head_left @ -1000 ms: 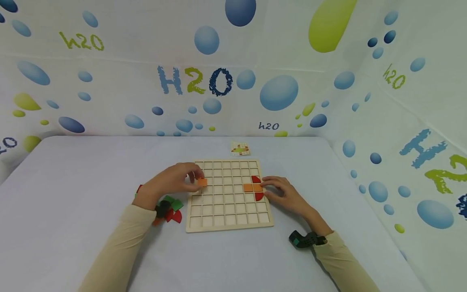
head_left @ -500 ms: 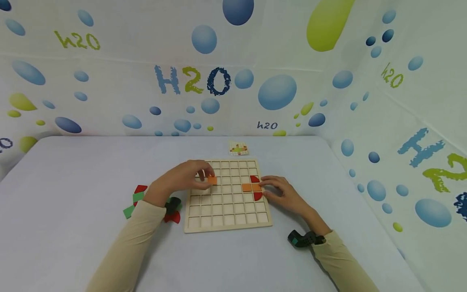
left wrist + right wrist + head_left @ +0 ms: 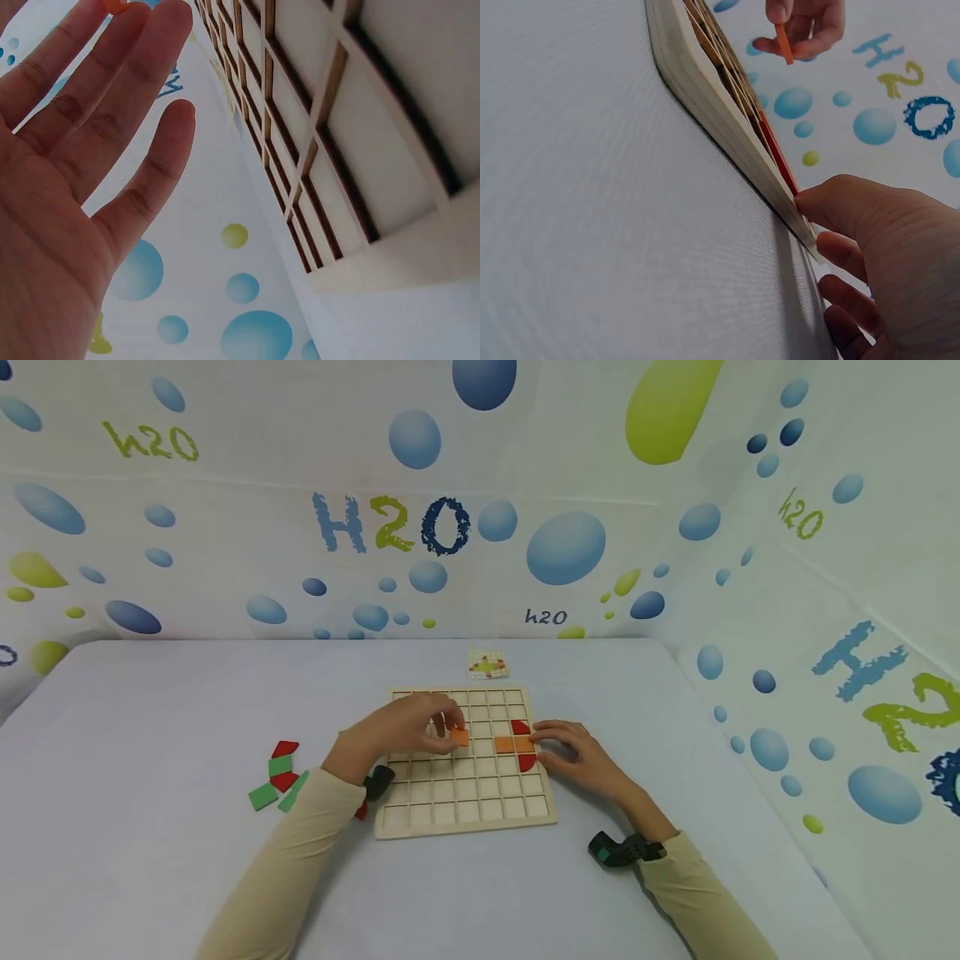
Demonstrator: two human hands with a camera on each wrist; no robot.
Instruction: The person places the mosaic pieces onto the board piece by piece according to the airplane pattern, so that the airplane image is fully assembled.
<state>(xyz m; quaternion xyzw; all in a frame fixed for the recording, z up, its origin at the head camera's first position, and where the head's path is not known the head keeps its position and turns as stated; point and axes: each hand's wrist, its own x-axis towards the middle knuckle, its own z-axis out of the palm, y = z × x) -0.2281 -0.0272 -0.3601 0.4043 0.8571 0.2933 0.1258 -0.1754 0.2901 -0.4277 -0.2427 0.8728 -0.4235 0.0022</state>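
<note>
Over the middle of a wooden grid board [image 3: 467,817], my left hand [image 3: 405,727] pinches an orange square tile [image 3: 460,737] between thumb and fingers. In the right wrist view the orange tile [image 3: 784,43] is held clear above the board. My right hand [image 3: 579,756] rests at the board's right edge, fingers spread and slightly bent; its thumb [image 3: 832,196] touches the rim. Two orange tiles [image 3: 505,744] lie side by side in cells near that edge. A red quarter-circle piece [image 3: 520,727] sits behind them and another red piece [image 3: 527,763] in front.
Loose green tiles [image 3: 263,797] and red pieces [image 3: 285,749] lie left of the board, partly hidden by the left forearm. A small pattern card [image 3: 487,665] lies behind the board. A printed backdrop [image 3: 247,552] stands behind the white table [image 3: 150,718].
My left hand has carried the orange tile rightward from the board's left edge to over its middle, uncovering loose pieces at the left. My right hand stays at the right edge.
</note>
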